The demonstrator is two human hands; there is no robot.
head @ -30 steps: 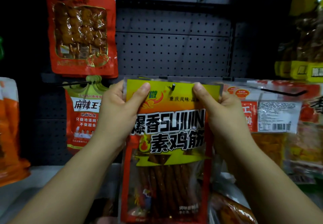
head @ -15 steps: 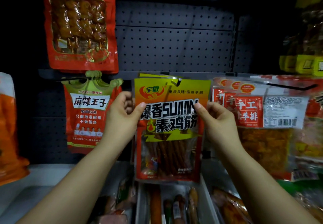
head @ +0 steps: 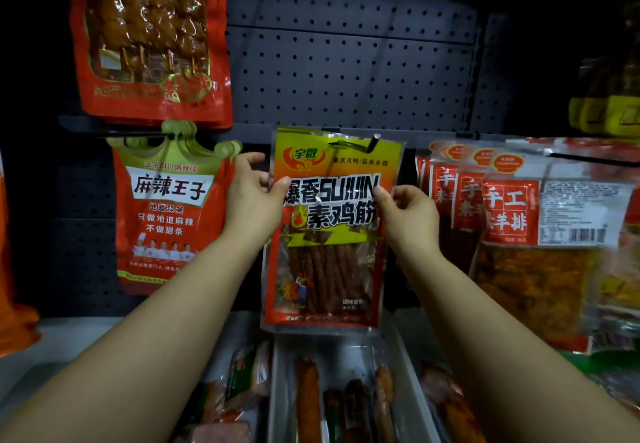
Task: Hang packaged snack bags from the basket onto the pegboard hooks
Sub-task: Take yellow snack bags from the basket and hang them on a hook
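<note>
- The person's left hand point(head: 254, 202) pinches the left edge of a yellow-and-red snack bag point(head: 329, 231), thumb on the front of the pack and fingers curled behind it.
- The right hand point(head: 408, 216) pinches the bag's right edge at about the same height, thumb pressed on the black lettering, the other fingers curled loosely beside the edge.
- The bag hangs upright between the two hands, in front of the dark pegboard point(head: 346, 62); a black hook point(head: 360, 145) passes through the hole in its yellow header, the upturned tip showing at the front.
- Brown sticks show through the clear window in the bag's lower half, with a rooster printed at the lower left.
- Just left of the left hand hangs a red pack with a green crown-shaped top point(head: 169, 214), on its own hook.
- Above that, a larger red bag of skewered snacks point(head: 149, 37) hangs at the upper left.
- To the right of the right hand, a row of red-labelled packs point(head: 502, 214) hangs one behind another, the foremost showing a barcode label.
- Yellow packs point(head: 609, 113) sit in shadow at the far right.
- Below the held bag, a pale tray point(head: 275, 390) holds sausage-like packets point(head: 308, 401), with more packets lying on either side of it.
</note>
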